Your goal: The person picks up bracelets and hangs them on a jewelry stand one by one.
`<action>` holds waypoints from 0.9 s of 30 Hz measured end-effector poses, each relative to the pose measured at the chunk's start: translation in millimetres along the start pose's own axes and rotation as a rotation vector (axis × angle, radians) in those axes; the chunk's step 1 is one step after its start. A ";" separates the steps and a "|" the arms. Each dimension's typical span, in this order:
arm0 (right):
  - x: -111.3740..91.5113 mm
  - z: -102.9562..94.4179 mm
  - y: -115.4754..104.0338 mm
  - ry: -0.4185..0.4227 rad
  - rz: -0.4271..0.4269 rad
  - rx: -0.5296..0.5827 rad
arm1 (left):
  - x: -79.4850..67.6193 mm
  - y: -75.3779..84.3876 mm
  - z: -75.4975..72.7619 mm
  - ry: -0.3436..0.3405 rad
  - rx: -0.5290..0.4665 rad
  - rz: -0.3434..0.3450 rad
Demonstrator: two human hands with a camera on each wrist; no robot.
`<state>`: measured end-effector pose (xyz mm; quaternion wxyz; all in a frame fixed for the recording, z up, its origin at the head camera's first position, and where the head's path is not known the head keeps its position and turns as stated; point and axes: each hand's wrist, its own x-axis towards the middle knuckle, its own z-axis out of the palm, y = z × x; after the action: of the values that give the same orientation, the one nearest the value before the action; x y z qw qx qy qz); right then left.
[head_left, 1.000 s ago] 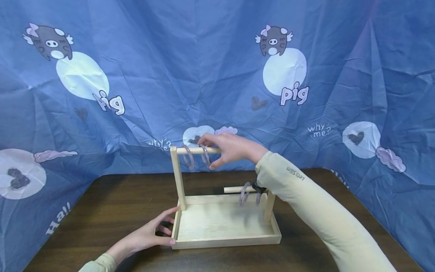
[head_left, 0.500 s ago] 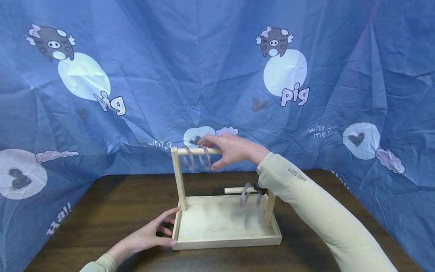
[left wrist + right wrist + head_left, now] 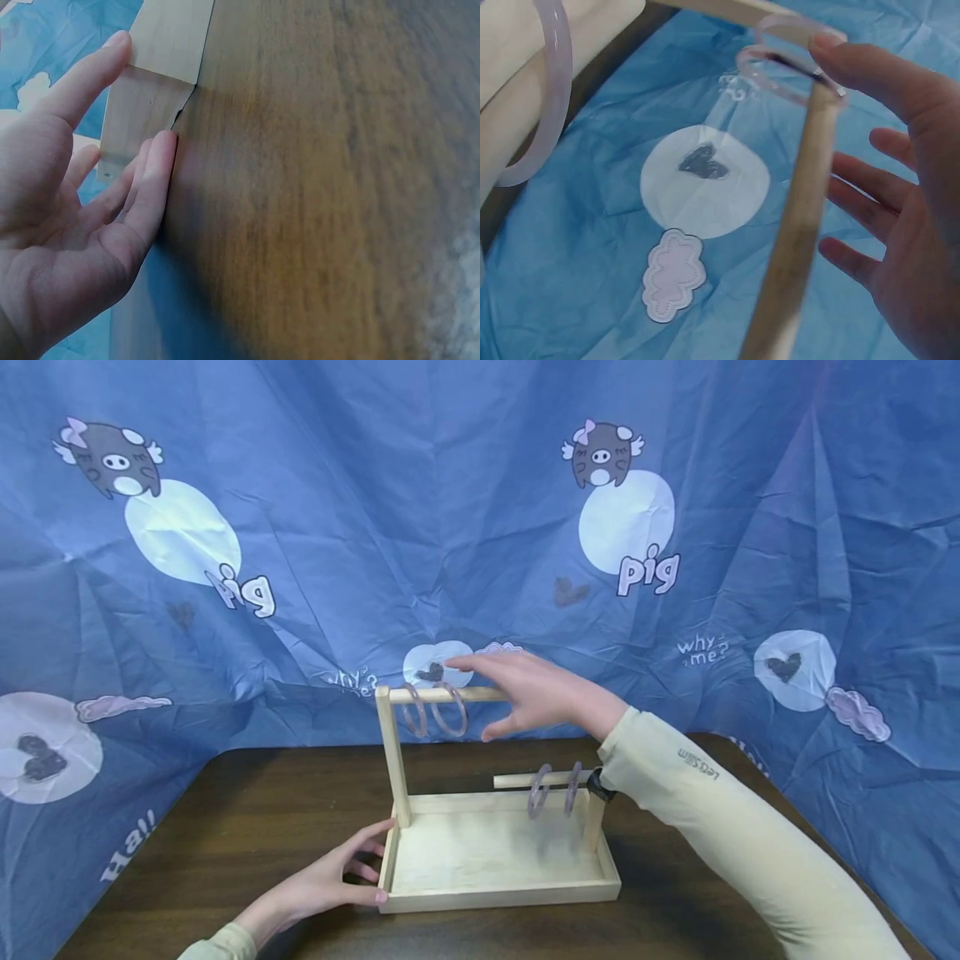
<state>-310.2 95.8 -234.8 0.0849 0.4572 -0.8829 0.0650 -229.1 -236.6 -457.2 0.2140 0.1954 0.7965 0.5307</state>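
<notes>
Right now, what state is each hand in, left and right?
Left hand: open, straight fingers resting against the wooden stand, holding nothing.
Right hand: open, fingers spread by the upper rod, holding nothing.

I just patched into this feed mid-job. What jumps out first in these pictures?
The wooden stand on the dark table draws the eye: two clear rings hang on its upper rod and two more rings on the lower rod. The right hand hovers open beside the upper rings with no grip on them, while the left hand rests against the tray's left edge. Behind hangs a blue cloth printed with cartoon pigs.
</notes>
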 end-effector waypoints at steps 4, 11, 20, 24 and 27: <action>-12.8 -5.9 -6.1 0.059 -0.008 -0.040 | -0.2 0.0 0.2 0.003 0.002 -0.008; -30.2 -13.7 -11.4 0.163 -0.023 -0.037 | -0.3 -0.5 -0.1 0.000 -0.006 0.002; -53.4 -18.2 -14.0 0.261 -0.045 -0.027 | -0.8 0.8 0.2 -0.004 -0.008 0.015; -67.0 -18.1 -12.4 0.259 -0.018 -0.008 | -1.3 2.4 0.7 0.000 0.002 0.010; -78.2 -16.2 -11.1 0.263 0.004 -0.011 | -1.8 2.9 1.2 0.003 0.009 0.008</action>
<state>-255.3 154.8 -234.9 0.2025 0.4426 -0.8653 0.1198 -226.7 -235.6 -454.7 0.2098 0.1985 0.7986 0.5281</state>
